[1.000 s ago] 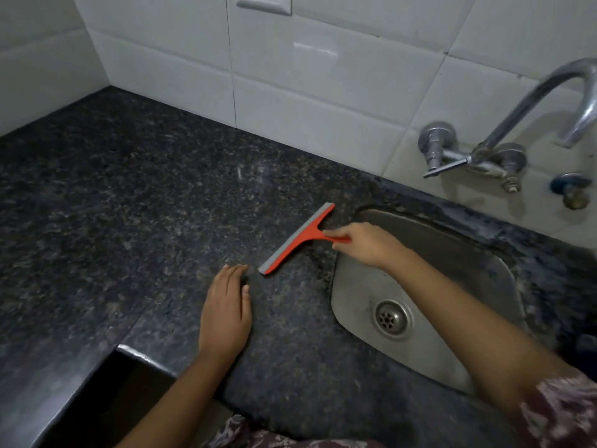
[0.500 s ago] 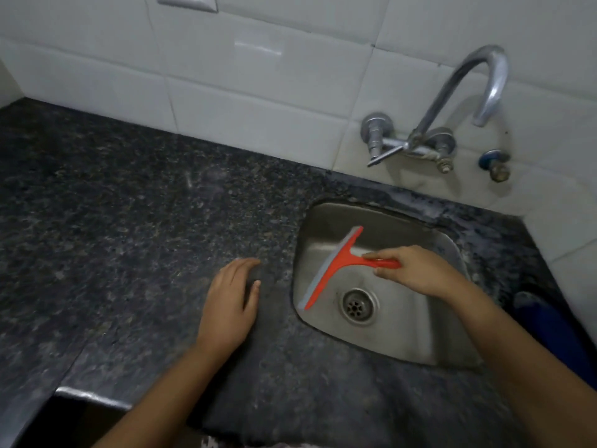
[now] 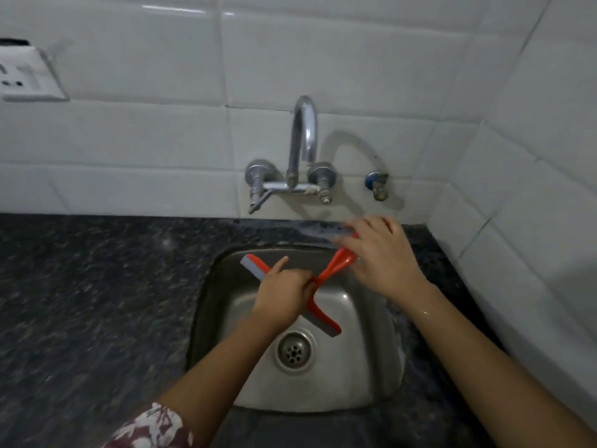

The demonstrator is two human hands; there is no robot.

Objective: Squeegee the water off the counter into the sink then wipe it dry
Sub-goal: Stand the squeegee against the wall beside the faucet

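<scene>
The red squeegee [image 3: 324, 320] with a grey rubber blade hangs over the steel sink [image 3: 361, 379], its blade running diagonally from upper left to lower right. My left hand [image 3: 281, 295] is shut on it where the handle meets the blade, with the index finger pointing out. My right hand [image 3: 384, 257] is blurred, its fingers spread over the far end of the handle near the sink's back rim. The dark speckled counter [image 3: 97, 302] spreads left of the sink. No cloth is visible.
A chrome wall faucet [image 3: 303, 137] arches over the sink's back edge, with a small blue-capped valve [image 3: 376, 184] to its right. White tiled walls close the back and right side. A wall socket [image 3: 26, 76] sits at upper left. The drain [image 3: 294, 350] lies below the blade.
The squeegee went from the counter's edge into the sink. My left hand left the counter and took hold of it at the blade joint. My right hand's fingers opened at the handle end.
</scene>
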